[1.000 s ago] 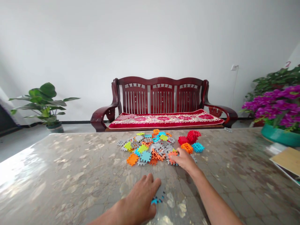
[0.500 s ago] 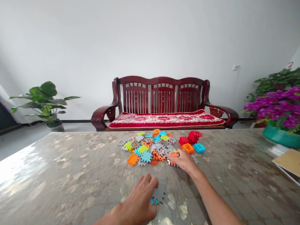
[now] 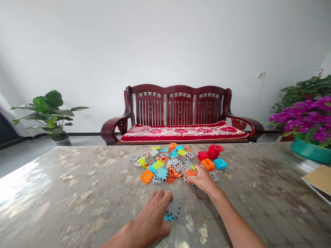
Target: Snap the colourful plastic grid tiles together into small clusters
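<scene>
My left hand [image 3: 155,213] is curled round a grey interlocking tile [image 3: 173,207] close to the tabletop. A blue toothed edge [image 3: 168,217] shows under the grey one; the rest is behind my fingers. At the near right edge of a loose pile, my right hand [image 3: 204,179] pinches an orange interlocking tile [image 3: 190,173]. Grey tiles lie beneath that orange one. In the pile are more toothed plastic tiles, among them a light blue tile [image 3: 161,173], a lime green tile [image 3: 158,165] and another orange tile [image 3: 147,176].
Right of the pile sit red pieces [image 3: 215,151], an orange cluster [image 3: 207,164] and a blue cluster [image 3: 220,163]. A teal flower pot [image 3: 310,152] and a tan board [image 3: 318,179] are at the table's right. A wooden bench [image 3: 179,106] stands behind the table [image 3: 77,193].
My left hand has shifted slightly left and up with the grey tile. My right hand stays at the pile's edge, its fingers moved a little on the orange tile.
</scene>
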Demonstrator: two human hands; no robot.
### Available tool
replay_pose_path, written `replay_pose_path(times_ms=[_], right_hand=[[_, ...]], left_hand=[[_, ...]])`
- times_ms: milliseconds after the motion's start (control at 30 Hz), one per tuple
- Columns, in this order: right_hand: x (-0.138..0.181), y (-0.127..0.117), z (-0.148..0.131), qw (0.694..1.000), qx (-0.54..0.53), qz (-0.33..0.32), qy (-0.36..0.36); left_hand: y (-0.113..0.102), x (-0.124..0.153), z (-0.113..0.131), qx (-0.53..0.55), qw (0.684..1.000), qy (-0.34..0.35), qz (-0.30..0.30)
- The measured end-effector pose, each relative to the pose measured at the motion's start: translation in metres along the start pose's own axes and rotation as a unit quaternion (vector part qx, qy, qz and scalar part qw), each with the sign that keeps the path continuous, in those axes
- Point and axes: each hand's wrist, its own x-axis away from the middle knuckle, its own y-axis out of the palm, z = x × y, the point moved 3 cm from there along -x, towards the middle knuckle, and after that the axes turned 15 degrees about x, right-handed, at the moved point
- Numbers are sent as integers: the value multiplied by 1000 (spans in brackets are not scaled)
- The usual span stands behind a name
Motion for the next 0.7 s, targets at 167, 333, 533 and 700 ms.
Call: replay_pose_path(times_ms=[167,333,533,700], right_hand=[[-1,0,0,1000,-10,-10,-9],[-2,-7,-3,999,-22,28,-12],[1,-4,-5,988,-144,-48,-10],[4,-8,-6,954,-294,-57,2]], left_hand=[[-2,-3,-4,4,1000,10,12],[-3,-4,-6,11,999,25,26],[-7,-8,-7,50,997,37,54],[-19,-20,-5,91,985,54,139]])
